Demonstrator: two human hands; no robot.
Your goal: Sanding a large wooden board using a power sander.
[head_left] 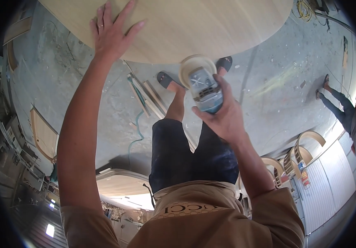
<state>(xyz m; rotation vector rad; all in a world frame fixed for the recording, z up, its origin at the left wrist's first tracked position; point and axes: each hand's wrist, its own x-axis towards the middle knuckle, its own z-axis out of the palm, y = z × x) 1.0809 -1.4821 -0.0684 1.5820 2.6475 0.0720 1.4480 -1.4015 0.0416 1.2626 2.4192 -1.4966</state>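
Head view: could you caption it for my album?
Left grip open on a pale wooden panel, right grip around a power tool near the panel's edge.

Sander (203,82) (bluish) at wooden panel (194,25) edge

Reading the view as a clock face, a grey concrete floor (269,111) runs through the middle, scuffed and flecked. A coil of yellow cable (305,11) lies between one and two o'clock. At three, near the rim, stands another person (346,108) in dark trousers and sandals. Toward four sit curved wooden frames (306,153), with pale corrugated sheeting (319,184) just beyond. Near the centre, toward ten, long timber strips (149,102) lie beside a thin green hose (139,131) that trails toward eight. A rounded wooden panel (43,134) rests at nine; a brown board (18,30), at ten.
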